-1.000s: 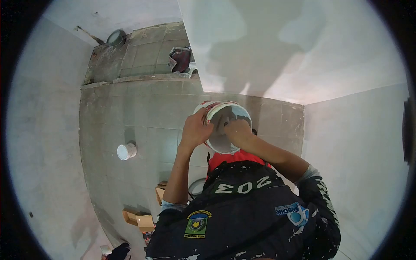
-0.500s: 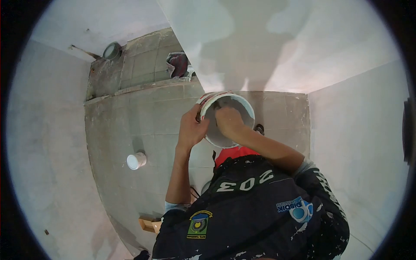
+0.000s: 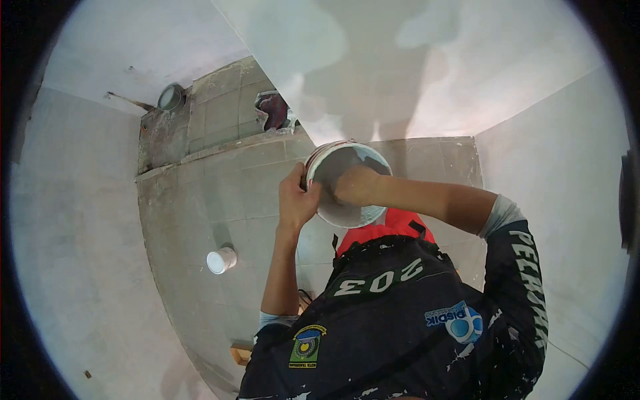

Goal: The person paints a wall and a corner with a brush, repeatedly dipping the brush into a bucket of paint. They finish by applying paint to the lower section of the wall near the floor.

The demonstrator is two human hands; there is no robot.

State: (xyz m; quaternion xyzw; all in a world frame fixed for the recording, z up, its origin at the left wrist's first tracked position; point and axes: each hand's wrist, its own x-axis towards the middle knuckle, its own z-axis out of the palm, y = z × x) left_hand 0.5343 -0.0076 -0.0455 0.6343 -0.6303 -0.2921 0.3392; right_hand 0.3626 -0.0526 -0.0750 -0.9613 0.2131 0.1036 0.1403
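A white bucket (image 3: 385, 160) with red marks on its side is held in front of my body, its open mouth facing me. My left hand (image 3: 298, 198) grips the bucket's left rim and side, thumb on the inner edge. Inside the bucket is my right hand (image 3: 357, 185), its fingers curled and pointing down; what they hold, if anything, is hidden. Greyish material coats the bucket's inner wall.
On the tiled floor (image 3: 183, 220) at the left stands a small white tub (image 3: 221, 260). A wooden box (image 3: 241, 354) lies lower down. Beyond a low step are a round basin (image 3: 171, 98) and a crumpled dark red sack (image 3: 272, 111). White walls (image 3: 547, 193) surround the floor.
My right hand has shifted within the bucket, and its forearm and elbow have swung up and outward to the right. My left hand keeps its hold on the rim.
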